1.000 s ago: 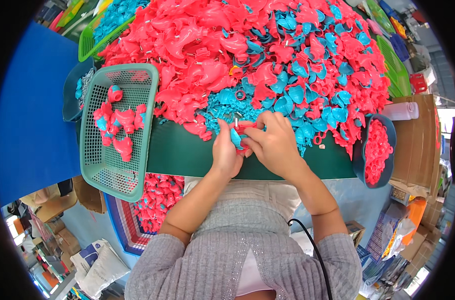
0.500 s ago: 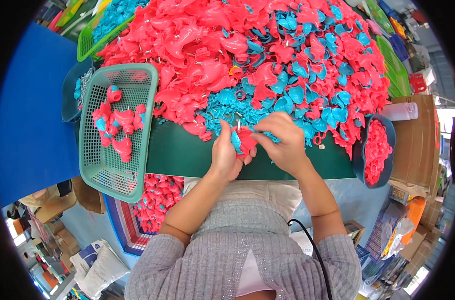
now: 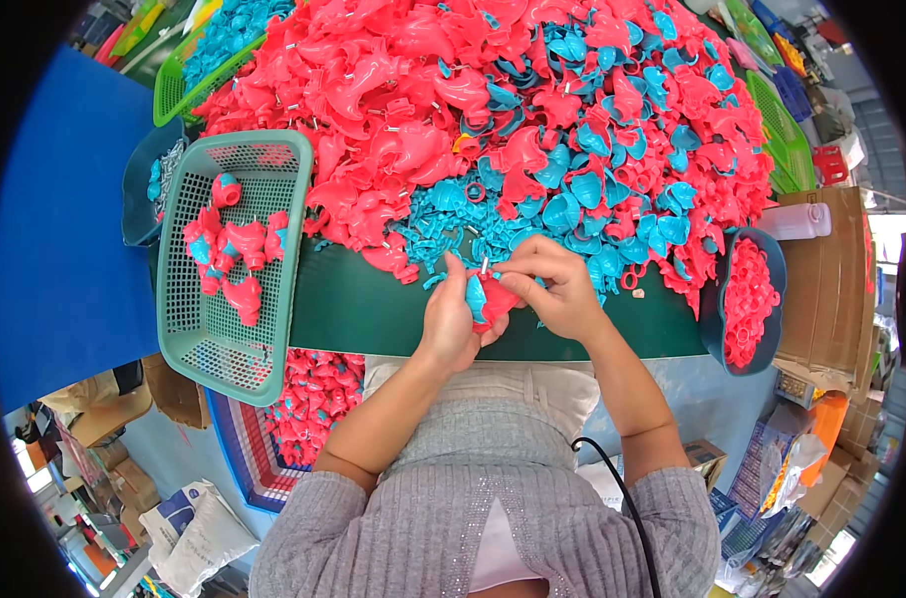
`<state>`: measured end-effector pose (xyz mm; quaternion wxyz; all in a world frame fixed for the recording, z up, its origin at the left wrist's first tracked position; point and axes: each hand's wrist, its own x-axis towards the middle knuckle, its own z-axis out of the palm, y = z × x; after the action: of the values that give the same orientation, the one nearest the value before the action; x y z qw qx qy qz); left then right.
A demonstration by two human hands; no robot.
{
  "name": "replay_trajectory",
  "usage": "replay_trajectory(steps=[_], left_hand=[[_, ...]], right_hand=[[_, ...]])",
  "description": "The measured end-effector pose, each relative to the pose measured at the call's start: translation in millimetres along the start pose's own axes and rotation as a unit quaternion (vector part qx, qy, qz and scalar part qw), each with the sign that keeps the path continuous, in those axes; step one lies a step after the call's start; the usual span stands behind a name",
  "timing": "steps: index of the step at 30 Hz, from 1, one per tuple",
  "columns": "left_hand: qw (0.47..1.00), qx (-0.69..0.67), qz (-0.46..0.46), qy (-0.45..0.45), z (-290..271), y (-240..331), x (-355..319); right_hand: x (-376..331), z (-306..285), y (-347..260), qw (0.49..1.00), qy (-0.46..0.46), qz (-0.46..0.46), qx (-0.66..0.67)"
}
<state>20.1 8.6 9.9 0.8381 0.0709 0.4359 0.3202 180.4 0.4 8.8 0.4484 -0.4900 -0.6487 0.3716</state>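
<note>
My left hand [image 3: 448, 324] and my right hand [image 3: 557, 289] meet over the front edge of a dark green table [image 3: 373, 309]. Between them they hold a small toy piece [image 3: 485, 299] with a red body and a blue part. Both sets of fingers pinch it, the right fingertips at its top. A big heap of red and blue plastic pieces [image 3: 493, 120] lies just beyond my hands.
A green mesh basket [image 3: 189, 319] at the left holds several joined red and blue pieces. A dark bowl [image 3: 710, 319] of small red rings sits at the right. Below the table stands a striped crate [image 3: 244, 468] of more pieces. Cardboard boxes [image 3: 831, 289] stand far right.
My hands stayed in place at the table edge. The fingers shifted slightly around the red and blue piece, turning it between them.
</note>
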Motion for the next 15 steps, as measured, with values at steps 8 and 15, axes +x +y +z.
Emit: replay_trajectory(steps=[8,15], left_hand=[[0.999,-0.008,0.004,-0.04,-29,-9,17],[0.997,-0.054,0.036,-0.052,-33,3,25]], right_hand=[[0,21,7,0.997,0.022,0.065,-0.021],[55,6,21,0.963,0.189,-0.003,-0.193]])
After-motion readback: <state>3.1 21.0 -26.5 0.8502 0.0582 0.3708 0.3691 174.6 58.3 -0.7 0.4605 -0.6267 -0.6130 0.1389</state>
